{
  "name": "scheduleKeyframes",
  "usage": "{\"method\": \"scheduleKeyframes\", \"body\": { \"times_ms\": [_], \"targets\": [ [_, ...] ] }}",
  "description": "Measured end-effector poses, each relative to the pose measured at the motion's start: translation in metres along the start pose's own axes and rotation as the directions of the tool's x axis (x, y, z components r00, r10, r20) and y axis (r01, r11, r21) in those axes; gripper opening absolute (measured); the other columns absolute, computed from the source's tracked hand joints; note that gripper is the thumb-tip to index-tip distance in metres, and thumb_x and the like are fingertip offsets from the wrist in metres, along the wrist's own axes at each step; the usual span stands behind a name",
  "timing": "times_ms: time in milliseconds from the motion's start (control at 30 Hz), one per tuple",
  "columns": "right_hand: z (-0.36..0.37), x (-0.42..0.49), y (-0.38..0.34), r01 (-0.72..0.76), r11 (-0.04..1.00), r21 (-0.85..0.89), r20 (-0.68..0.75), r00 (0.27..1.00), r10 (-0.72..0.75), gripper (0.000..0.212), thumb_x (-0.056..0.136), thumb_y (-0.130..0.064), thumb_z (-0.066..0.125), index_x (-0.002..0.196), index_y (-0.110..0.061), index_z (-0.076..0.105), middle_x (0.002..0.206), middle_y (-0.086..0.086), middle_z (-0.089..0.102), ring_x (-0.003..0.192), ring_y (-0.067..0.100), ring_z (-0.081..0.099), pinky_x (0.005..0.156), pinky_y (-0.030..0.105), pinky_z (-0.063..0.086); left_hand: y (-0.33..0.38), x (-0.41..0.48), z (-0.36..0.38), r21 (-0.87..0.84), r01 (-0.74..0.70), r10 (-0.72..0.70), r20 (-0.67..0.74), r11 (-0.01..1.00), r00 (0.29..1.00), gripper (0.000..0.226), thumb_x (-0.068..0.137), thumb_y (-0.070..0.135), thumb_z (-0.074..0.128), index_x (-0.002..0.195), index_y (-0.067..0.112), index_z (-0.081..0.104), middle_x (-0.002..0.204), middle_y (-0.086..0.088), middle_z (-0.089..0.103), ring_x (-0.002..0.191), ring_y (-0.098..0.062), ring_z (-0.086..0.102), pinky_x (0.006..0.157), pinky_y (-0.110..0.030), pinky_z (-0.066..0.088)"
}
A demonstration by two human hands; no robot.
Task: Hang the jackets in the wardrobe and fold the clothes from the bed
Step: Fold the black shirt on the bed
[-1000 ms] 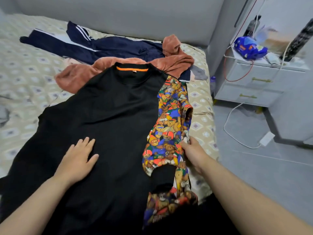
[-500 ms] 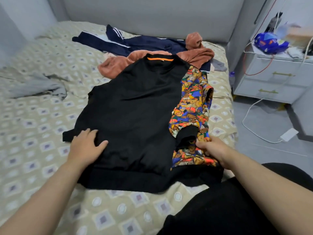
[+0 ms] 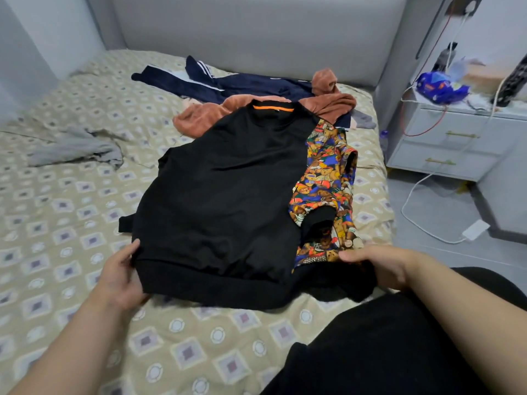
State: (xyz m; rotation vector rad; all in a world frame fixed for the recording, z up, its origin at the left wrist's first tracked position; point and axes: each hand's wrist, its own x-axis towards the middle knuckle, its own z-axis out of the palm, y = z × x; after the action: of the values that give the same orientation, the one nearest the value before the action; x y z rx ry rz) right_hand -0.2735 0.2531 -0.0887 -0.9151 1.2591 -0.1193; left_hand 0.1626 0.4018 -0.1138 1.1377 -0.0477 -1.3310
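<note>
Black sweater (image 3: 222, 195) lies flat on bed (image 3: 71, 223), near the front edge, neck pointing away. Thin orange strip (image 3: 272, 109) inside collar. Body plain black, wide ribbed hem (image 3: 216, 289) nearest the camera. One sleeve (image 3: 325, 181) on the right side is a bright teddy-bear print, orange, blue and brown, folded in along the body, ending in a black cuff (image 3: 316, 223). A bit of black fabric pokes out at the left edge; other sleeve mostly hidden.

Left hand (image 3: 119, 277) at lower left hem corner, grip clamped on sweater: thumb on top, fingers under the fabric. Right hand (image 3: 382, 266) at lower right hem corner, grip clamped on bunched black fabric, fingers curled over it, just beside the printed sleeve's end.

Behind the sweater: brown fleece (image 3: 199, 118), collar overlaps it. Further back, navy tracksuit (image 3: 242, 84) with white stripes. Grey cloth (image 3: 74, 149) crumpled on the left, well apart. Nightstand (image 3: 445, 149) right of bed, blue bag (image 3: 439, 86) on top.
</note>
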Motion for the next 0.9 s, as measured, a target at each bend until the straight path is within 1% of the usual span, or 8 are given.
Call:
{"method": "scheduleKeyframes", "body": {
  "times_ms": [67,167,300,433,600,700,800,900],
  "targets": [
    [-0.001,-0.001,0.003,0.019,1.000,-0.010,-0.038,0.999,-0.019,0.084,0.047,-0.020,0.097,0.122,-0.002,0.065,0.112,0.017,0.073,0.108,0.036,0.068,0.098,0.046,0.051,0.002,-0.003,-0.001,0.022,0.017,-0.019,0.071,1.000,0.997,0.042,0.077,0.015,0.068,0.118,0.008,0.064,0.110,-0.014,0.073,0.090,-0.028,0.074,0.091,-0.046,0.050],
    [-0.003,-0.008,-0.005,0.155,0.970,0.187,-0.256,0.961,-0.104,0.027,0.088,0.003,0.062,0.115,0.004,0.063,0.087,0.017,0.075,0.078,0.030,0.074,0.073,0.039,0.062,0.014,-0.005,0.009,0.131,0.019,-0.030,0.081,0.991,0.996,0.061,0.058,0.011,0.088,0.113,0.005,0.064,0.104,-0.015,0.074,0.084,-0.028,0.075,0.072,-0.046,0.062],
    [-0.026,-0.015,-0.006,0.073,0.909,0.410,-0.280,0.959,0.049,0.013,0.089,0.007,0.050,0.095,0.006,0.062,0.076,0.024,0.069,0.057,0.034,0.070,0.049,0.043,0.059,0.047,-0.001,0.017,0.153,-0.036,0.040,-0.027,0.988,0.999,0.018,0.097,0.010,0.049,0.106,0.011,0.065,0.091,-0.008,0.076,0.074,-0.019,0.075,0.065,-0.037,0.063],
    [-0.025,-0.007,0.011,-0.243,0.950,-0.197,-0.388,0.909,0.152,0.010,0.079,0.004,0.055,0.086,-0.002,0.058,0.083,0.019,0.060,0.063,0.028,0.058,0.070,0.043,0.056,0.050,-0.005,0.002,0.285,0.023,-0.025,0.003,0.958,1.000,0.032,0.100,0.021,0.043,0.119,0.010,0.065,0.108,-0.012,0.074,0.096,-0.024,0.072,0.091,-0.043,0.052],
    [-0.012,0.004,0.011,0.003,0.776,-0.631,-0.504,0.758,-0.414,0.025,0.086,-0.012,0.064,0.108,-0.011,0.055,0.113,0.012,0.063,0.102,0.028,0.060,0.077,0.028,0.043,0.023,0.003,-0.044,0.059,-0.222,0.197,0.290,0.973,0.937,0.072,0.095,0.003,-0.010,0.151,0.003,0.035,0.159,-0.010,0.027,0.150,-0.018,0.020,0.124,-0.032,0.010],
    [0.003,-0.004,0.005,0.117,0.457,-0.882,-0.234,0.733,-0.638,0.042,0.077,-0.040,0.072,0.110,-0.017,0.061,0.111,0.007,0.058,0.105,0.025,0.055,0.087,0.031,0.045,-0.008,-0.025,0.002,0.164,-0.101,0.070,0.187,0.981,0.980,0.063,0.086,-0.016,0.036,0.097,0.028,0.080,0.105,-0.005,0.075,0.093,-0.020,0.073,0.079,-0.040,0.061],
    [0.032,-0.007,0.003,0.144,0.095,-0.985,0.075,0.853,-0.516,0.079,0.063,-0.081,0.059,0.119,-0.024,0.060,0.111,0.000,0.052,0.106,0.020,0.048,0.091,0.035,0.044,-0.019,-0.029,0.024,0.510,-0.266,0.253,0.096,0.818,0.963,0.042,0.070,0.000,0.071,0.104,0.025,0.070,0.094,-0.005,0.076,0.079,-0.023,0.074,0.066,-0.041,0.059],
    [0.043,0.001,0.008,0.071,-0.099,-0.993,0.100,0.939,-0.329,0.069,0.077,-0.058,0.073,0.132,-0.023,0.050,0.124,0.006,0.050,0.117,0.028,0.049,0.093,0.038,0.045,-0.021,-0.029,0.037,0.749,-0.264,0.363,0.034,0.608,0.931,0.039,0.076,0.005,0.080,0.106,0.023,0.064,0.096,-0.008,0.072,0.088,-0.029,0.069,0.069,-0.039,0.051]
  ]
}}
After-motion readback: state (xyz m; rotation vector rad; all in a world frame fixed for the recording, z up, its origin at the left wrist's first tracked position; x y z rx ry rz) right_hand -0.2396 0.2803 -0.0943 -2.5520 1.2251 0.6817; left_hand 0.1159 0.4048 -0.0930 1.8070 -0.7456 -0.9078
